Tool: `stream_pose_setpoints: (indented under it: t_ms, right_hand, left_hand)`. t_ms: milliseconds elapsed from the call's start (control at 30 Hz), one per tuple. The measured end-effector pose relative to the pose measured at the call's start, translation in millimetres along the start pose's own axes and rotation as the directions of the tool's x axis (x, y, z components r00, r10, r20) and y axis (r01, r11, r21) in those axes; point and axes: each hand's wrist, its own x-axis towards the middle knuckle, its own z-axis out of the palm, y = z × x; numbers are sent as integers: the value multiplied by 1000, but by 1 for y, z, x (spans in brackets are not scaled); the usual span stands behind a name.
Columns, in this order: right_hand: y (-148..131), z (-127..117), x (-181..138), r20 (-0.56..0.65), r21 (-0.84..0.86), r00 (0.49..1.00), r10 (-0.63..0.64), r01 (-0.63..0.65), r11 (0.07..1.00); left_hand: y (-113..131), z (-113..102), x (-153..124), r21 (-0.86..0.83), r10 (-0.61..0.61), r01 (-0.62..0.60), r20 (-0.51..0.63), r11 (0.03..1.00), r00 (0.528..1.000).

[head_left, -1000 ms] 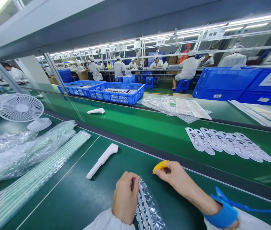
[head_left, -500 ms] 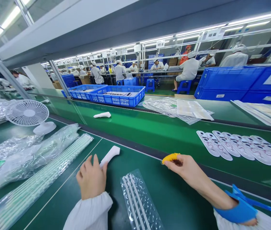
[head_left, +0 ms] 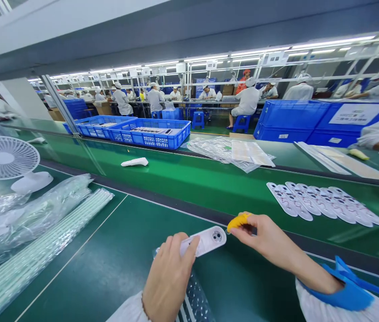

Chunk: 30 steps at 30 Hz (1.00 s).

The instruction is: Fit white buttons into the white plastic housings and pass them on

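My left hand (head_left: 169, 277) is closed around a white plastic device shell (head_left: 206, 240), holding it above the dark green table with its round openings turned up. My right hand (head_left: 265, 239) is close to the shell's far end; its index finger wears a yellow finger cot (head_left: 238, 221) and its fingers are pinched together. A blue strap (head_left: 347, 288) circles my right wrist. Under my left hand lies a clear plastic strip of small parts (head_left: 194, 302), partly hidden by that hand.
A row of white shells (head_left: 323, 203) lies on the green conveyor (head_left: 209, 179), with another white shell (head_left: 135, 162) farther left. Bagged strips (head_left: 35, 232) and a white fan (head_left: 5, 158) sit left. Blue crates (head_left: 151, 132) and other workers are beyond.
My left hand let go of the clear strip, reached left to the white shell on the table, picked it up and brought it next to my right hand. The view shifted slightly.
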Motion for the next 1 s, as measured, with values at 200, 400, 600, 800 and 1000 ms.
stream_pose_setpoints:
  t_ms: [200, 400, 600, 800, 1000]
  right_hand:
    - [3, 13, -9, 79, -237, 997, -8, 26, 971]
    - [2, 22, -9, 147, -348, 989, 2, 50, 936]
    - [5, 20, -11, 265, -360, 963, -54, 151, 921]
    - [8, 12, -10, 275, -349, 959, -66, 164, 923]
    - [6, -5, -7, 114, -265, 993, 1, 30, 964]
  left_hand:
    - [4, 4, -6, -389, 53, -74, -65, 918, 996]
    - [5, 5, -7, -440, 29, -58, -72, 896, 997]
    - [7, 7, -12, -435, 34, -58, -63, 898, 997]
    - [7, 6, -13, -447, 39, -64, -64, 892, 997]
    - [7, 8, -11, -464, 23, -61, -87, 884, 996]
